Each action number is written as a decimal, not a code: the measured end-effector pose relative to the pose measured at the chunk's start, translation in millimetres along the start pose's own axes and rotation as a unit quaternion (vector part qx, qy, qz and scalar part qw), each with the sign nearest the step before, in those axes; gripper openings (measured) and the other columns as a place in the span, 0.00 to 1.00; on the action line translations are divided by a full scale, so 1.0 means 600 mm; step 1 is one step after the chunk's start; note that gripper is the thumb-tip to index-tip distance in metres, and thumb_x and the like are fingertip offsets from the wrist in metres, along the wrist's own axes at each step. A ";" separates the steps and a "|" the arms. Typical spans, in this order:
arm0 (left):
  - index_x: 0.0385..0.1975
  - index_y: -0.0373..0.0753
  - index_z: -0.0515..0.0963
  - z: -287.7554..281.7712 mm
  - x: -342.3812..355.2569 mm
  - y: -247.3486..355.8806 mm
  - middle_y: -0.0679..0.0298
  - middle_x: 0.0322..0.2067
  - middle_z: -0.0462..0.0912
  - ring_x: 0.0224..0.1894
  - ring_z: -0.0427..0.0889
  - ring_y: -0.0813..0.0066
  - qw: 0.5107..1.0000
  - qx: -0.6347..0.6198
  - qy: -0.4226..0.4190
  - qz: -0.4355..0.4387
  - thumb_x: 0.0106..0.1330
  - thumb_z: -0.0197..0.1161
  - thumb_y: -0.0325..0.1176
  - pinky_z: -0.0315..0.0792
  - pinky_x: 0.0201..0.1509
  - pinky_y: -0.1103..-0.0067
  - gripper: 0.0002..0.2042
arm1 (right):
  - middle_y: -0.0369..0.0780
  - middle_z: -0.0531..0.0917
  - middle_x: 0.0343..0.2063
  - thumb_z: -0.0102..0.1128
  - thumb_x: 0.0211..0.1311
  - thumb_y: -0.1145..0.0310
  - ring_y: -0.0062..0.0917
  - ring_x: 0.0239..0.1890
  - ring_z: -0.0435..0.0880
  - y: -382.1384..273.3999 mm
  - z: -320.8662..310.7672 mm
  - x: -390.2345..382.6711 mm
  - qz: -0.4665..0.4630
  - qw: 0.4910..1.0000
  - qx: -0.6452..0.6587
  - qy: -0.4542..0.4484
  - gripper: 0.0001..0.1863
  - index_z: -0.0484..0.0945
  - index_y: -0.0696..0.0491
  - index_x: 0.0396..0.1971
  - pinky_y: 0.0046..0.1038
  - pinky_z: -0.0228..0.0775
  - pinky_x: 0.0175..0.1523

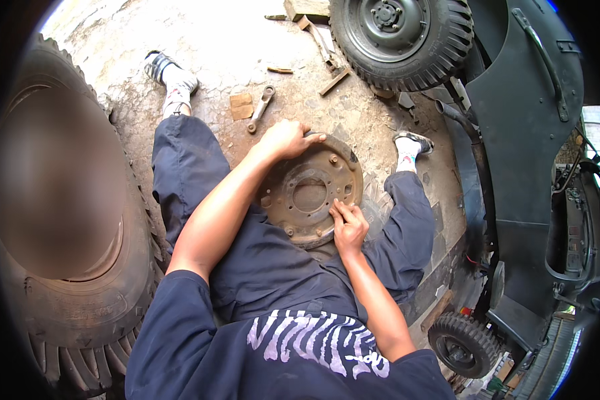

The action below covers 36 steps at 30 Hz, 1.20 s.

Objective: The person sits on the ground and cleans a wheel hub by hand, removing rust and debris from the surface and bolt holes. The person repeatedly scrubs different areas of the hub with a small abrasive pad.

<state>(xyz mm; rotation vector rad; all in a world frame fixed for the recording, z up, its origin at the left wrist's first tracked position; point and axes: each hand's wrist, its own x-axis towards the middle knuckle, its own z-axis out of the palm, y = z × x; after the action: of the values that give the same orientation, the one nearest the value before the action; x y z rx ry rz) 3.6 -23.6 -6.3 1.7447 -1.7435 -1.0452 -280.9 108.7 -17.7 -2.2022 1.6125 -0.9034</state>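
A round, rusty brown brake backing plate (337, 179) with a large centre hole and several bolt holes stands tilted between my legs. My left hand (287, 139) is wrapped over its upper rim, with the thumb stretched along the edge. Against the plate's face, just right of the centre hole, the fingers of my right hand (351, 229) are pinched together near a small bolt hole. Whatever sits between those fingertips is too small to make out. Parts of the plate's left edge are hidden by my left forearm.
A large worn tyre (80, 313) stands close on my left, its middle blurred. On the ground ahead lie a metal link (262, 109) with ringed ends and a cardboard scrap (241, 106). A dark green vehicle (513, 160) with a knobby wheel (450, 43) fills the right side.
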 end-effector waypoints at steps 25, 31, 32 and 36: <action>0.42 0.40 0.90 0.008 -0.002 -0.004 0.40 0.37 0.89 0.45 0.90 0.41 0.998 0.036 0.037 0.021 0.70 0.57 0.71 0.82 0.52 0.54 0.35 | 0.46 0.87 0.31 0.78 0.54 0.79 0.35 0.34 0.88 -0.002 -0.004 0.023 0.033 0.997 -0.071 0.005 0.17 0.92 0.53 0.45 0.36 0.81 0.42; 0.43 0.41 0.90 -0.001 -0.009 0.010 0.41 0.36 0.89 0.43 0.90 0.42 0.998 0.048 0.030 0.020 0.70 0.57 0.71 0.82 0.52 0.54 0.34 | 0.47 0.87 0.32 0.78 0.55 0.79 0.35 0.34 0.89 0.001 -0.001 0.045 0.062 0.996 -0.039 0.041 0.17 0.92 0.52 0.46 0.35 0.81 0.43; 0.43 0.41 0.91 0.007 -0.006 0.002 0.41 0.35 0.89 0.43 0.90 0.41 0.998 0.055 0.036 0.026 0.70 0.57 0.71 0.82 0.51 0.54 0.34 | 0.47 0.87 0.32 0.78 0.54 0.79 0.35 0.34 0.89 0.002 0.005 0.051 0.049 0.997 -0.007 0.063 0.17 0.92 0.52 0.46 0.35 0.81 0.43; 0.41 0.40 0.91 0.012 -0.012 -0.004 0.40 0.34 0.89 0.41 0.90 0.41 0.998 0.024 0.047 0.036 0.70 0.58 0.71 0.83 0.49 0.55 0.35 | 0.47 0.87 0.31 0.80 0.56 0.72 0.37 0.30 0.87 -0.004 0.000 -0.011 0.021 1.000 -0.003 -0.012 0.16 0.93 0.50 0.46 0.37 0.79 0.41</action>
<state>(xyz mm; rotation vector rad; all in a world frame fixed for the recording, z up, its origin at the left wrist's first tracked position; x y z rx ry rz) 0.2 -15.1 -11.2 1.7166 -1.7722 -0.8833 -280.5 115.9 -18.4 -2.1658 1.6463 -0.8574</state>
